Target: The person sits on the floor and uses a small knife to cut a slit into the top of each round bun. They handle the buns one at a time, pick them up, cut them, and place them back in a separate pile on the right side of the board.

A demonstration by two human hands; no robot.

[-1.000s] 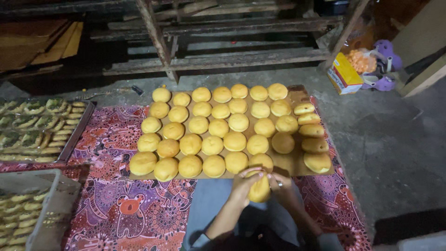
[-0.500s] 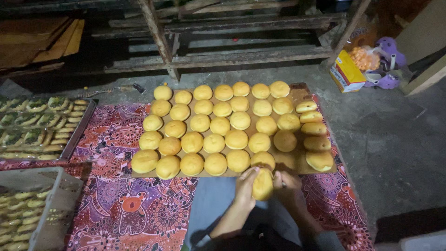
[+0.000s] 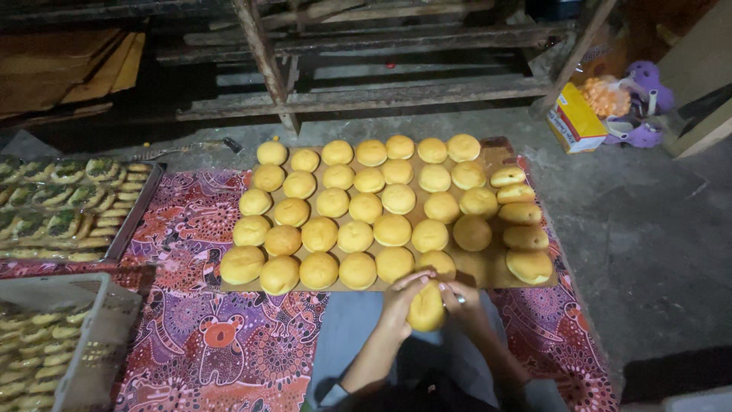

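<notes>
Two hands meet at the bottom of the view over one golden bun (image 3: 426,307), held just below the near edge of a flat brown board (image 3: 488,267). The left hand (image 3: 402,294) curls over the bun's left and top side, fingers pressed together against the crust. The right hand (image 3: 463,300) cups the bun from the right, and a thin pale thing shows at its fingertips; it may be a small tool, but the light is too dim to tell. The bun is upright between the palms, clear of the board and close to the nearest bun of the front row.

Rows of round buns (image 3: 356,206) cover the board, most touching their neighbours, with a column of longer oval rolls (image 3: 521,213) along its right side. The board lies on a patterned red and purple cloth (image 3: 221,336) spread over a grey floor. To the left, a metal tray (image 3: 137,214) holds green-topped pastries, and a pale crate (image 3: 99,336) below it holds small pale pieces. A yellow box (image 3: 577,116) sits on the floor at the far right.
</notes>
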